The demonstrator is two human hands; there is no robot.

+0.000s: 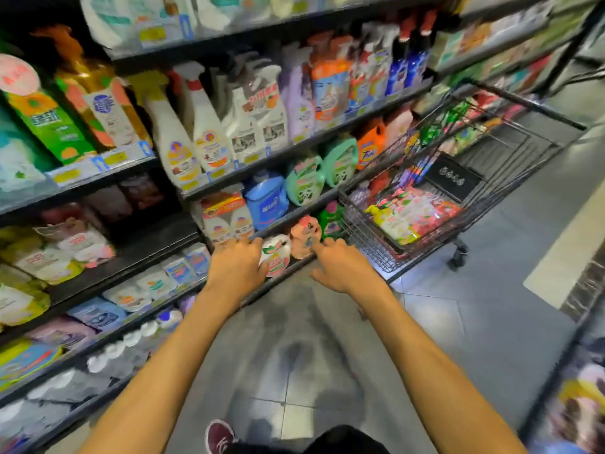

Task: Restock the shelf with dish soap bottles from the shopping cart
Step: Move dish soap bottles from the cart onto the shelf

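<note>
Both my arms reach forward toward a low shelf [281,283]. My left hand [237,265] lies with its fingers against a white and pink soap bottle [278,257] standing at the shelf's edge. My right hand [340,265] hovers just right of it, fingers loosely bent, one fingertip close to a pink bottle [304,235]; it holds nothing. A black wire shopping cart [425,204] stands to the right, holding yellow, pink and red soap packs [412,214]. The picture is motion-blurred.
Tall shelving on the left carries spray bottles [203,126], detergent jugs [337,158] and refill pouches [59,250]. The grey tiled floor [458,322] stretches ahead. My maroon shoe [219,435] shows below. Another shelf [576,388] edges in at the lower right.
</note>
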